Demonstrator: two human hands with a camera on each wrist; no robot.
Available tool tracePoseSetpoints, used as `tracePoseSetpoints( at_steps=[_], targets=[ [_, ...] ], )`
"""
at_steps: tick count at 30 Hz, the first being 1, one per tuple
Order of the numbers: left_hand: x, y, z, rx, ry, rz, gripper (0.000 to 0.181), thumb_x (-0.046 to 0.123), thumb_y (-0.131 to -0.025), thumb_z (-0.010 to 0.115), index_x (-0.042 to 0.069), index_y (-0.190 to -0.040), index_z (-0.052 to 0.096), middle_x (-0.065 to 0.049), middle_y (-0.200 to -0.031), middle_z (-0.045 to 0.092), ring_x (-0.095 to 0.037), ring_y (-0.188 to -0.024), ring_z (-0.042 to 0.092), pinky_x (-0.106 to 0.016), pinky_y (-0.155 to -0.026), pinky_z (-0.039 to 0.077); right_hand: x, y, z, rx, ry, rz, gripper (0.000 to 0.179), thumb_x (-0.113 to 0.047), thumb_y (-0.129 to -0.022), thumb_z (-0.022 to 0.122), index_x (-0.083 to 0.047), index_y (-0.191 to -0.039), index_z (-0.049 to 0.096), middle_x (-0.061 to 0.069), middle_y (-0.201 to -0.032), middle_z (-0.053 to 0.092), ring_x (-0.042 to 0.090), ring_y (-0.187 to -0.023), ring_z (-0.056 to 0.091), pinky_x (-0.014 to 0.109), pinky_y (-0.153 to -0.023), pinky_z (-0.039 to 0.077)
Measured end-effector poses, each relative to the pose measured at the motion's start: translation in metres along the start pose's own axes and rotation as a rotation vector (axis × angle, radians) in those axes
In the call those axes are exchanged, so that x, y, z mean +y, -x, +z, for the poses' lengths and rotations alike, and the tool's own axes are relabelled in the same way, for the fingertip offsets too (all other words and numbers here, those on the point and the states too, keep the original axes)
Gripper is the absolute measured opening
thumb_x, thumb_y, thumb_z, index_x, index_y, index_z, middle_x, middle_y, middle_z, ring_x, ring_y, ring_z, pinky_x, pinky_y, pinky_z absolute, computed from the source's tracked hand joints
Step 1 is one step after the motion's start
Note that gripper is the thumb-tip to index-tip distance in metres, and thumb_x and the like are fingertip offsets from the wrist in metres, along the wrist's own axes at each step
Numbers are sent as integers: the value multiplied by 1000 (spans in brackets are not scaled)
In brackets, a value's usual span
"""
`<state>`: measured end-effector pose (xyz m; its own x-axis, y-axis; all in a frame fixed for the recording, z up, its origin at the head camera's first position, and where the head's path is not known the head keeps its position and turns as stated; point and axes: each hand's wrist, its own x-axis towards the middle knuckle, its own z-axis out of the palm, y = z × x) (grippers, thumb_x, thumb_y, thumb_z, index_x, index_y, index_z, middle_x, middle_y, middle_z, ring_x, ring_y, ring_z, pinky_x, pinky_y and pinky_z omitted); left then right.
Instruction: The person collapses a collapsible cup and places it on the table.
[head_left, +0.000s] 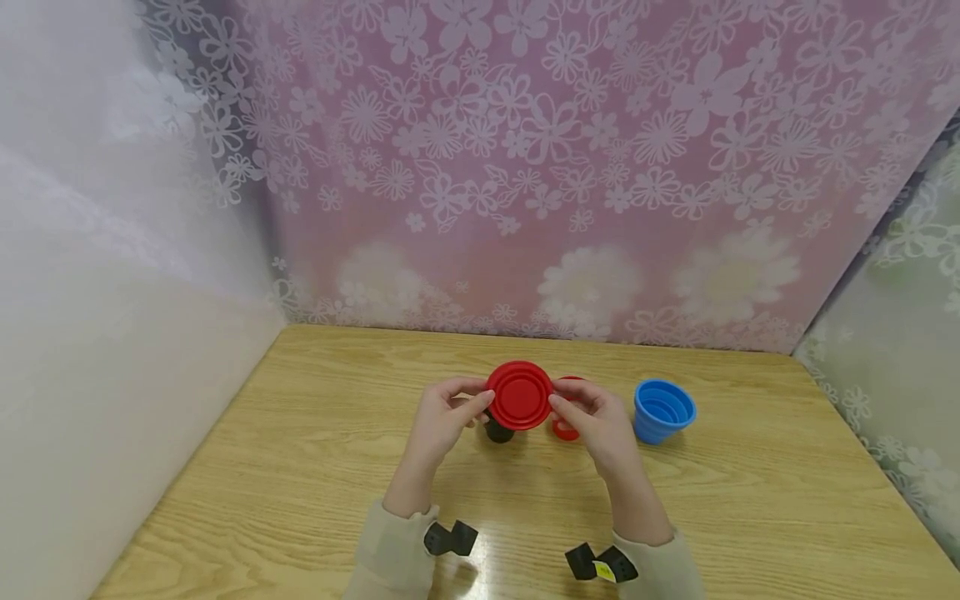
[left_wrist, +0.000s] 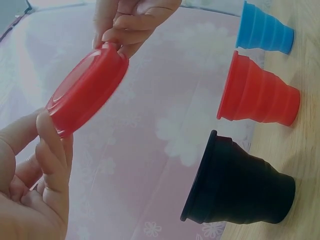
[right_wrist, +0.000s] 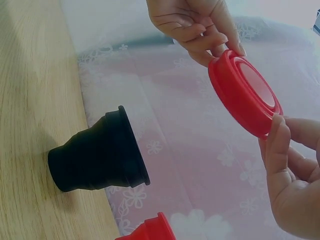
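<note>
A red collapsible cup (head_left: 519,395), folded flat into a disc, is held above the table between both hands. My left hand (head_left: 442,421) pinches its left rim between thumb and fingers. On the opposite rim, the thumb and fingers of my right hand (head_left: 606,423) pinch it the same way. The wrist views show this flat red cup (left_wrist: 90,90) tilted and clear of the tabletop. Beyond it, partly hidden in the head view, stand an expanded black cup (head_left: 499,432) and a second red cup (head_left: 566,431), which is expanded too.
An expanded blue cup (head_left: 663,412) stands upright to the right of my right hand. All the standing cups are on a wood-grain table (head_left: 315,467). Flowered pink cloth (head_left: 480,167) hangs behind its back edge, with pale cloth (head_left: 135,350) along the left side.
</note>
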<state>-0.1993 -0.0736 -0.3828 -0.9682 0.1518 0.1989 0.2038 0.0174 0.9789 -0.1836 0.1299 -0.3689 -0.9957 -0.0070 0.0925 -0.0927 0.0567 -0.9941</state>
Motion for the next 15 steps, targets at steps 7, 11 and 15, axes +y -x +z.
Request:
tracePoseSetpoints(
  at_steps=[7, 11, 15],
  targets=[
    [2, 1, 0, 1, 52, -47, 25, 10, -81, 64, -4, -102, 62, -12, -91, 61, -24, -67, 63, -27, -60, 50, -2, 1, 2, 15, -48, 36, 30, 3, -83, 58, 13, -110, 52, 10, -82, 60, 9, -63, 61, 24, -63, 51],
    [3, 1, 0, 0, 101, -46, 27, 5, -81, 63, -8, -104, 61, -12, -93, 60, -15, -66, 63, -28, -64, 51, -2, 1, 2, 21, -71, 22, 29, 3, -83, 57, 15, -109, 52, 7, -80, 61, 11, -65, 62, 26, -64, 51],
    [4, 1, 0, 7, 134, -51, 26, 4, -80, 64, -8, -104, 61, -14, -94, 61, -13, -66, 63, -33, -68, 51, -1, 0, 2, 32, -89, 22, 29, 2, -84, 57, 15, -108, 51, 5, -80, 61, 13, -67, 62, 26, -65, 51]
  ],
)
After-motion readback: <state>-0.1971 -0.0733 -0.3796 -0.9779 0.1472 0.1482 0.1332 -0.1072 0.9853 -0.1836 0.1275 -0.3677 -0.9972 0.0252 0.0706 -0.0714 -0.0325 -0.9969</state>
